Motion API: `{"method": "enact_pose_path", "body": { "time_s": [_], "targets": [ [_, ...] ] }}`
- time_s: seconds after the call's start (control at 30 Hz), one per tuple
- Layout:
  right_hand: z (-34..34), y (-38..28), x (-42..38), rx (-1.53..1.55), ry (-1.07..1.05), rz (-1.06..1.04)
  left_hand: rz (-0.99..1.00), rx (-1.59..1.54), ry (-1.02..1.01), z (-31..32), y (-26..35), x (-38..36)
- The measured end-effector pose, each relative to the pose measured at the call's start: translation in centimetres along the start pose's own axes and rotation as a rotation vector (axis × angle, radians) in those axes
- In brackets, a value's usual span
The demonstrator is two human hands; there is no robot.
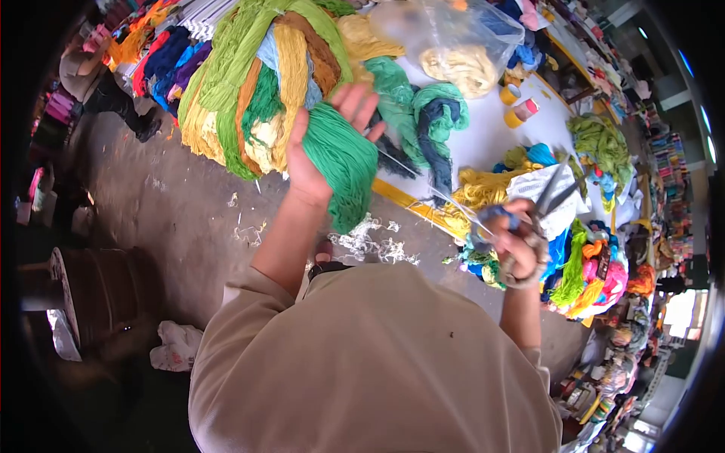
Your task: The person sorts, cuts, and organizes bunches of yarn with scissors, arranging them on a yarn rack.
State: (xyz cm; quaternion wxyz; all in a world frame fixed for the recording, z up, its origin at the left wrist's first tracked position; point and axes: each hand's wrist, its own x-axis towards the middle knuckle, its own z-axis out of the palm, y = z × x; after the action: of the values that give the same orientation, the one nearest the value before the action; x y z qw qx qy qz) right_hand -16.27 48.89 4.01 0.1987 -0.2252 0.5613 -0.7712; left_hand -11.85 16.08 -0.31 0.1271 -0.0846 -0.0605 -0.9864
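A hank of green yarn [343, 162] hangs from my left hand [308, 170]. The thumb is on one side and the fingers curl behind it. My right hand [517, 245], a little blurred, is wrapped round the handles of a pair of scissors [557, 189]. Their blades point up and away and stand apart. A thin pale string [453, 200] runs taut from beside the green hank to my right hand; how the fingers grip it is hard to see. Beyond my left hand lies a large pile of light green, yellow and brown yarn [226, 75].
On the white table [483, 124] are teal and dark yarn [434, 113], a clear plastic bag [483, 38], thread cones [521, 112] and mixed bright yarn [589, 272]. Thread scraps [370, 241] litter the floor. A drum [106, 294] stands at left; another person [94, 79] is farther back.
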Motion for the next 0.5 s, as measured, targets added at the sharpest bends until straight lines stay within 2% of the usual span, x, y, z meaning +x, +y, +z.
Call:
{"method": "enact_pose_path", "body": {
  "time_s": [0.03,0.07,0.1,0.13,0.17,0.23,0.27,0.3,0.33,0.37,0.4,0.43,0.47,0.5],
  "targets": [
    [-1.7,-0.6,-1.2,-0.09,0.035,0.062,-0.012,-0.004,-0.014,-0.5,0.7,0.0],
    [-3.3,-1.2,-2.2,-0.229,0.036,0.247,-0.005,-0.006,-0.012,-0.4,0.7,-0.1],
    [-5.6,-0.6,-2.9,-0.413,-0.005,0.461,-0.032,0.25,-0.044,-0.1,0.5,-0.4],
    [-7.2,0.3,-3.9,-0.6,0.043,0.575,-0.06,0.506,-0.078,0.3,0.1,-0.6],
    [-5.8,0.0,-3.9,-1.281,-0.078,0.47,-0.043,0.795,-0.145,1.1,-1.1,-0.8],
    [-3.8,1.8,-3.7,-0.89,0.002,0.168,-0.165,1.744,-0.575,1.3,-1.2,-0.3],
    [-2.6,3.1,-3.4,-0.58,0.022,0.107,0.111,1.681,-0.67,3.3,-4.1,-0.7],
    [-0.9,3.2,-2.3,-0.563,-0.06,-0.01,0.203,1.801,-0.74,4.3,-5.7,-0.9],
    [1.4,4.0,-1.5,-0.415,-0.056,-0.091,0.304,1.919,-0.814,4.9,-6.9,-0.9],
    [2.5,4.6,-1.4,-0.473,-0.037,-0.038,0.324,1.911,-0.759,5.4,-7.9,-1.1],
    [5.1,4.0,0.2,-0.591,-0.101,-0.234,0.302,1.926,-0.789,5.8,-7.8,-0.9],
    [6.1,4.3,0.5,-0.541,-0.047,-0.219,0.277,1.945,-0.818,6.4,-7.3,-0.7],
    [6.1,4.1,0.8,-0.348,-0.042,-0.175,0.187,1.982,-0.85,7.3,-6.2,-0.6],
    [5.9,3.6,1.0,-0.156,-0.041,-0.128,0.283,2.134,-0.864,7.2,-5.1,-0.6]
  ]
}}
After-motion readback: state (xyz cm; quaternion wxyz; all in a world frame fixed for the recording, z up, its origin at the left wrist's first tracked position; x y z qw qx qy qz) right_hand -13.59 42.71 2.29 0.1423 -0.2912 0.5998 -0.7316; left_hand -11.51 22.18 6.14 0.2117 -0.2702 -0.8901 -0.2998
